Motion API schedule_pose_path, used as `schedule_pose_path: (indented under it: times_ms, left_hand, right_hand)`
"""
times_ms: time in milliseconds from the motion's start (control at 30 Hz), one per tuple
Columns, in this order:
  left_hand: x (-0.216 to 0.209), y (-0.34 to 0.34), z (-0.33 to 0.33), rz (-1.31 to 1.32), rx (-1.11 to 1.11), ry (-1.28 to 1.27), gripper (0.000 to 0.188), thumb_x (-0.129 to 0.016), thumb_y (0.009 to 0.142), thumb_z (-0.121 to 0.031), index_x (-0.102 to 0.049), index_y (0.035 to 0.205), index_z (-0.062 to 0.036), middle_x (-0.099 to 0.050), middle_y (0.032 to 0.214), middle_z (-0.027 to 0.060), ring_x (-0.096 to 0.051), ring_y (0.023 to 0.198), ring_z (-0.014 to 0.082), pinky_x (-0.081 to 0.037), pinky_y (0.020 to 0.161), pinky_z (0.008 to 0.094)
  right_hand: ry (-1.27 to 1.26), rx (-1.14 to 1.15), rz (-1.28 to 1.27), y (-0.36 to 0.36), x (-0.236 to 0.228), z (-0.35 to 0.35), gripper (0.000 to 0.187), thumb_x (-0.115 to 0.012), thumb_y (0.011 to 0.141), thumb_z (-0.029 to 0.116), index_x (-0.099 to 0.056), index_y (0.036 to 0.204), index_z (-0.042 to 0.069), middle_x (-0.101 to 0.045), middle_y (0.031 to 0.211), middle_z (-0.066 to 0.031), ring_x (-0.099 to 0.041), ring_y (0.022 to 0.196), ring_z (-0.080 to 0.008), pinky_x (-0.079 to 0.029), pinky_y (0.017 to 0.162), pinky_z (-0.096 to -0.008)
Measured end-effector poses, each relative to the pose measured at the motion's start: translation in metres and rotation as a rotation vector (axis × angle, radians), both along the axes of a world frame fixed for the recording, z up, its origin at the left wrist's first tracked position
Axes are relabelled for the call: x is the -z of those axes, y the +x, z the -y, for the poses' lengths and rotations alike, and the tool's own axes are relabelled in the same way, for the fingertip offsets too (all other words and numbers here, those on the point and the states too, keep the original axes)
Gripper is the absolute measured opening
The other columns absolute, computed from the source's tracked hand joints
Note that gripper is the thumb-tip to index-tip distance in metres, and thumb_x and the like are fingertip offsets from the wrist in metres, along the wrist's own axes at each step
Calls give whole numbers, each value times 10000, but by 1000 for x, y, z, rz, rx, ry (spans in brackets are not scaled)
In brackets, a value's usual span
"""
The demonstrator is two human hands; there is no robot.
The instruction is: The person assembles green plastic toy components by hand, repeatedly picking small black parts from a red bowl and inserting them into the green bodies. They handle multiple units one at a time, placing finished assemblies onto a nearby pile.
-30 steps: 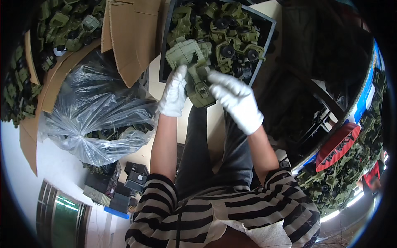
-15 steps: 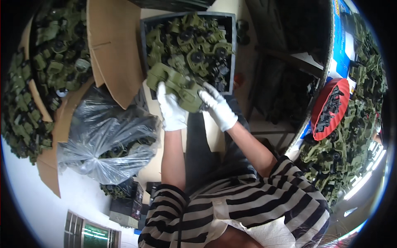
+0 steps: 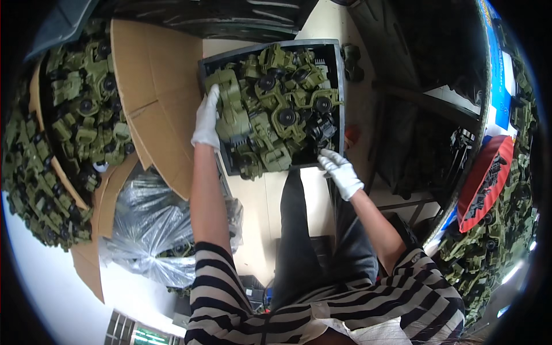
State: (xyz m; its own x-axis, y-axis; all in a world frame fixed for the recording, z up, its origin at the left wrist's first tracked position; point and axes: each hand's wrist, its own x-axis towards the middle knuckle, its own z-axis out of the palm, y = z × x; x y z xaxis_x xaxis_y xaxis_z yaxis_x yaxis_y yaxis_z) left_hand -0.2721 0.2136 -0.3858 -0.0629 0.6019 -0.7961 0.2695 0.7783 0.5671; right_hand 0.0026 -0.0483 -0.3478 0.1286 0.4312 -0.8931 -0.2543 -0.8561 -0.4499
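A grey crate (image 3: 340, 86) before me is heaped with olive-green plastic toy vehicle parts (image 3: 276, 86), some with black wheels. My left hand (image 3: 207, 121), in a white glove, is at the crate's left side. Its fingers grip the edge of a large green toy vehicle body (image 3: 230, 106), which lies tilted on the heap. Part of that hand's grip is hidden by the toy. My right hand (image 3: 342, 173), also gloved in white, is at the near right corner with nothing in it. Its fingers are stretched out and slightly apart, beside black parts (image 3: 321, 131).
Left of the crate stands a cardboard box flap (image 3: 155, 86), with more green toys (image 3: 86, 109) beyond it. A clear plastic bag (image 3: 155, 230) sits below. To the right are a red tray of small black pieces (image 3: 486, 184) and another toy pile (image 3: 489, 247).
The toy vehicle body has gone from both my hands above the crate's near edge to the left of the heap. My right hand has let go and moved right and nearer.
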Motion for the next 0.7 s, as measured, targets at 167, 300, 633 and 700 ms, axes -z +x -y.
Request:
schedule_pose_path:
  times_ms: [167, 300, 633, 700]
  left_hand:
    - [31, 19, -56, -589, 343, 245, 759, -534, 904, -630, -497, 1395, -53, -562, 1340, 233, -526, 1249, 394, -420, 1022, 403]
    - [-12, 48, -35, -390, 374, 586, 636, -558, 942, -483, -524, 1353, 1, -576, 1318, 227, -536, 1225, 369, -393, 1049, 418]
    - [23, 14, 125, -686, 171, 650, 412, -590, 955, -98, -529, 1338, 40, -558, 1354, 160, -532, 1226, 250, -395, 1057, 355]
    - [36, 6, 139, -652, 130, 592, 398, -588, 930, -12, -540, 1322, 36, -587, 1304, 163, -550, 1194, 256, -407, 1048, 365]
  right_hand:
    - [60, 44, 210, 77, 52, 1, 440, -662, 941, 217, -571, 1299, -21, -660, 1168, -90, -612, 1008, -143, -496, 890, -281]
    - [129, -212, 670, 160, 113, -31, 467, -628, 928, 336, -603, 1283, 34, -639, 1255, -168, -606, 1154, -297, -463, 989, -357]
    - [-219, -490, 996, 244, 330, -139, 1107, -829, 679, 500, -258, 1516, 55, -458, 1447, -216, -449, 1339, -359, -380, 1097, -404]
    - [-223, -530, 1049, 262, 384, -138, 1223, -845, 629, 537, -148, 1540, 110, -333, 1521, -201, -411, 1362, -378, -384, 1098, -422]
